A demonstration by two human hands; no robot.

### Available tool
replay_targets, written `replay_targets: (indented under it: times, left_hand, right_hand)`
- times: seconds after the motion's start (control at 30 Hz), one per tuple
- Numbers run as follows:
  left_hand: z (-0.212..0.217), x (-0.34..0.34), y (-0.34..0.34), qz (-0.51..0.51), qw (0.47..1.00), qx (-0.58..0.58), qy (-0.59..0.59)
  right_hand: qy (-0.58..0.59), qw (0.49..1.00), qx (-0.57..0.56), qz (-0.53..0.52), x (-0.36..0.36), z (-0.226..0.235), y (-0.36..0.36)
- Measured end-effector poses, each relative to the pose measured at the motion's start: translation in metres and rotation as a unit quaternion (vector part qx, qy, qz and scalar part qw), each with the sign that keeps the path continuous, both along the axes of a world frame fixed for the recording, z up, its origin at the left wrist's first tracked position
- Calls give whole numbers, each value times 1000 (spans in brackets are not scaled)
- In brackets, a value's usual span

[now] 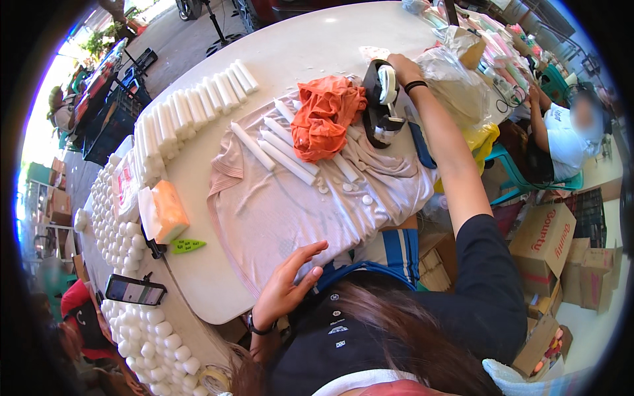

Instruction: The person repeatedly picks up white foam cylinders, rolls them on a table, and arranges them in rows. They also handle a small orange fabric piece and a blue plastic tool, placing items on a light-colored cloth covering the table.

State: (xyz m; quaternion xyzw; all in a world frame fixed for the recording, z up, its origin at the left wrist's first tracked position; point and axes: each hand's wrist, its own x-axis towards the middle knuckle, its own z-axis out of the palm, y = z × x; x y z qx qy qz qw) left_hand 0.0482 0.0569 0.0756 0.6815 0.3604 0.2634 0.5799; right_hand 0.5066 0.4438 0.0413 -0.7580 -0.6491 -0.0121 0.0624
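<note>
Right hand: arm stretched forward, fingers closed over the top of a black tape dispenser on the tabletop.
Left hand: open, palm flat on the near edge of a pale pink garment.
Between the hands: crumpled orange cloth, white rolled tubes.

The pale shirt is thin, matt cloth, softly creased; the orange cloth on it is crumpled and matt too. The white rolls look smooth, like paper or plastic wrap. The tape dispenser is hard black plastic with a slight sheen. The surface is smooth and pale with a dull finish. The boxes are matt cardboard.
</note>
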Motion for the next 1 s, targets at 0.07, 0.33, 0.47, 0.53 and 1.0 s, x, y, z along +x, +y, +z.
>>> replay_targets:
  times: [0.07, 0.33, 0.47, 0.53, 1.0]
  left_hand:
    - [1, -4, 2, 13, 999, -29, -25]
    - [10, -10, 26, 36, 999, -16, -15]
    - [15, -3, 38, 29, 999, 17, -3]
    - [17, -2, 41, 18, 999, 30, 5]
    - [8, 1, 37, 26, 997, 67, -4]
  right_hand:
    - [-24, 999, -23, 13, -3, 10, 2]
    - [-115, 981, 42, 148, 22, 62, 7]
    - [-101, 980, 61, 157, 33, 75, 10]
    - [-78, 987, -22, 137, 38, 83, 7]
    - [-5, 962, 191, 193, 33, 83, -3]
